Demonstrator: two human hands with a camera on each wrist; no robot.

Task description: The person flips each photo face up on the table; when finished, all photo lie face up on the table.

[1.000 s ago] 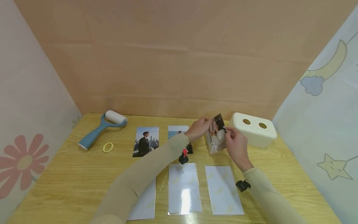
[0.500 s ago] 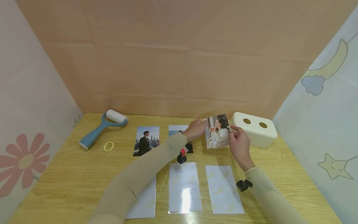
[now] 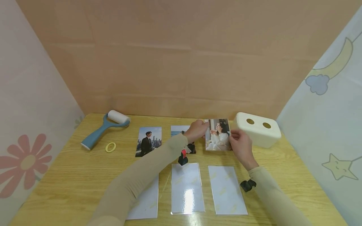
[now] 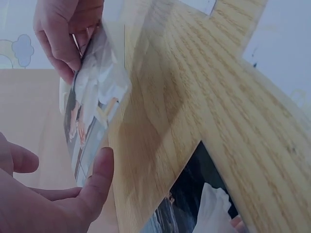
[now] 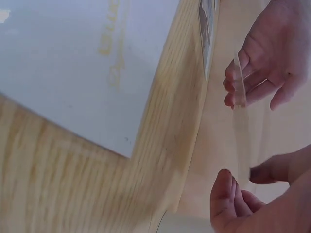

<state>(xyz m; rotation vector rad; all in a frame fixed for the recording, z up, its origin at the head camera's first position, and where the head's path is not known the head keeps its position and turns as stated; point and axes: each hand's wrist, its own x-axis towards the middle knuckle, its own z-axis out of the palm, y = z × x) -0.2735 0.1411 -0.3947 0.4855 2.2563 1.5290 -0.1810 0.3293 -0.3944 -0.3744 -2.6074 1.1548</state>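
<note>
Both hands hold one photo print (image 3: pixel 218 135) up off the table. It shows a person in white clothing, and it faces the head camera. My left hand (image 3: pixel 196 131) pinches its left edge, thumb and fingertips right at the border in the left wrist view. At the opposite edge, my right hand (image 3: pixel 241 146) grips with thumb and curled fingers. In the right wrist view the print (image 5: pixel 240 121) appears nearly edge-on between the hands. A second photo (image 3: pixel 178 129) lies on the table, partly hidden by my left forearm. To its left lies a photo of a person in a dark suit (image 3: pixel 148 141).
Three white sheets with faint yellow print lie in front: a left sheet (image 3: pixel 148 201) partly under my sleeve, a glossy middle sheet (image 3: pixel 185 182), and a right sheet (image 3: pixel 227 190). A blue-handled roller (image 3: pixel 97 135), a yellow ring (image 3: pixel 110 147) and a cream box (image 3: pixel 257 131) with two holes stand around.
The photo print has turned from a slanted pose to upright and facing the head camera, then shifted slightly left and down. Both hands have kept hold of it.
</note>
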